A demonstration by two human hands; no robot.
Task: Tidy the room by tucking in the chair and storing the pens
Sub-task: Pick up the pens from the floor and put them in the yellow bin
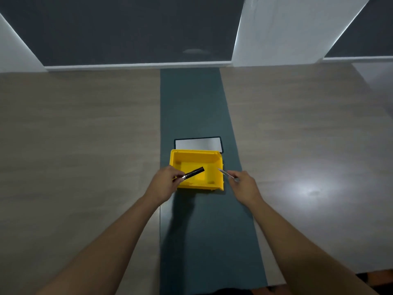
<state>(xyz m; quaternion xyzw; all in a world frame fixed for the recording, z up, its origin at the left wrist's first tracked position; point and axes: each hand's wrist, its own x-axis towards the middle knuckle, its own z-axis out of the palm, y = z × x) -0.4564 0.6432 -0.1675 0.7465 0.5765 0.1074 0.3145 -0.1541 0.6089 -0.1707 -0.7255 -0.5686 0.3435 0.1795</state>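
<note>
A yellow plastic bin (195,154) sits on the dark teal strip in the middle of the table. My left hand (164,180) grips a black pen (194,173) that angles up and right over the bin's open inside. At the bin's right wall, my right hand (244,184) pinches a thin silvery pen (225,174) whose tip points toward the rim. No chair shows in this view.
A white card with a dark border (197,143) lies flat just behind the bin. The wood-look table (85,145) spreads left and right of the teal strip (191,103). A wall with dark panels stands beyond the far edge.
</note>
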